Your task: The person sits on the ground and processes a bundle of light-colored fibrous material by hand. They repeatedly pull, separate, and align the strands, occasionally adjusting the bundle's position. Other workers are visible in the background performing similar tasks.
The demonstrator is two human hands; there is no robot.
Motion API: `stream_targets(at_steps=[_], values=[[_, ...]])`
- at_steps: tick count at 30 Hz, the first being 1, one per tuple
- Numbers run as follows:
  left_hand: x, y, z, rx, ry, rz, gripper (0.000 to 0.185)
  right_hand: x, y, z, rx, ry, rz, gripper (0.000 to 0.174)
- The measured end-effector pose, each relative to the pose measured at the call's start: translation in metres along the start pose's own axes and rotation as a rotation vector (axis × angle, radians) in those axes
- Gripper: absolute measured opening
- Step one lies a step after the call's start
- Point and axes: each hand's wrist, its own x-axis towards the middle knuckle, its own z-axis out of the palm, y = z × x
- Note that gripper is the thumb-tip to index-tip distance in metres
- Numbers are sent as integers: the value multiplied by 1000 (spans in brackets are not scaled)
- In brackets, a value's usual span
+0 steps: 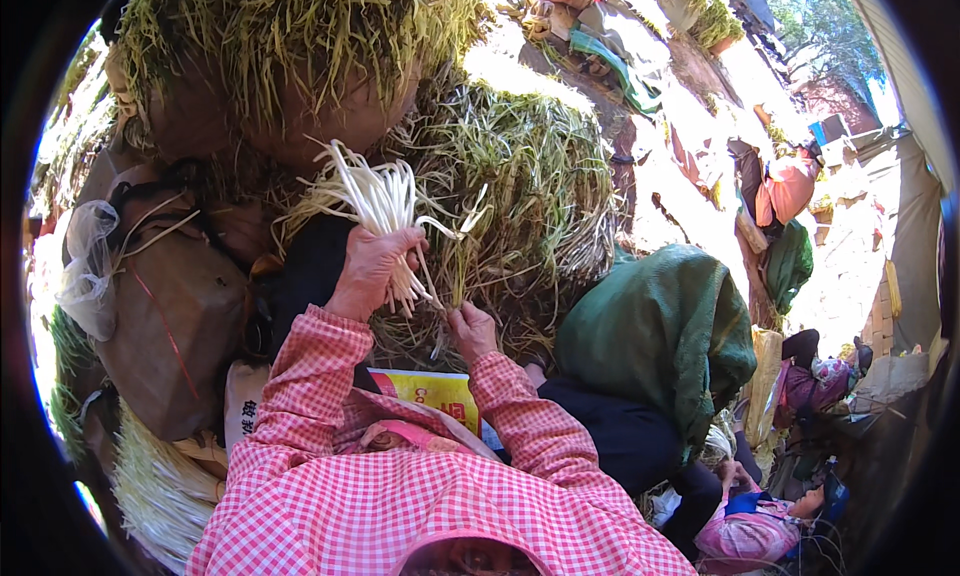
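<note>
My left hand (379,270) grips a bundle of pale, slender plant stalks (375,193). Their tops fan out above the fist, and the cut-looking lower ends poke out below it. Just to the right and lower, my right hand (474,334) pinches a thin yellowish stalk (459,283) between thumb and fingers. One bent stalk runs from beside the left fist towards the right fingertips. Behind both hands rises a large heap of green and straw-coloured stalks (517,178), with tangled loose ends hanging down near the right hand.
Another big leafy heap (300,43) stands at the upper left. On the left are a brown wrapped block (176,343), a clear plastic bag (90,268) and a pile of pale stalks (161,493). A green woven sack (652,336) lies to the right. Co-workers (750,527) sit further right.
</note>
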Motion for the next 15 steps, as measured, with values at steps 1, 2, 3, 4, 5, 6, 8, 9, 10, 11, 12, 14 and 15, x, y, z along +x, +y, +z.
stream_targets(at_steps=[1, 2, 3, 4, 5, 6, 8, 9, 10, 11, 12, 14, 15], values=[[0, 5, -3, -22, 56, 29, 9, -7, 3, -1, -223, 29, -47, 22], [2, 8, -6, -60, 99, 54, 10, -14, 6, -2, -420, 24, -62, 22], [3, 11, -10, -100, 138, 80, 11, -23, 9, -5, -621, 23, -79, 22], [4, 18, -11, -135, 153, 86, 10, -26, 29, -11, -776, -44, 13, 23], [5, 23, -16, -135, 143, 102, 12, -27, 50, -16, -931, -115, 104, 25], [5, 27, -18, -149, 164, 92, 13, -32, 52, -23, -980, -129, 135, 24], [7, 29, -20, -182, 196, 76, 16, -16, 61, -33, -1057, -172, 223, 24], [9, 29, -22, -204, 205, 96, 15, -9, 64, -37, -1096, -196, 272, 24], [11, 29, -26, -223, 218, 118, 14, -10, 37, -41, -1107, -190, 281, 22], [10, 29, -31, -242, 231, 140, 13, -14, 43, -43, -1097, -244, 354, 22], [9, 32, -31, -263, 249, 134, 15, -15, 52, -49, -1085, -279, 423, 21], [12, 40, -32, -334, 267, 184, 17, -18, 66, -60, -1048, -324, 620, 25], [12, 44, -37, -360, 271, 217, 16, -15, 55, -59, -1042, -274, 590, 27]])
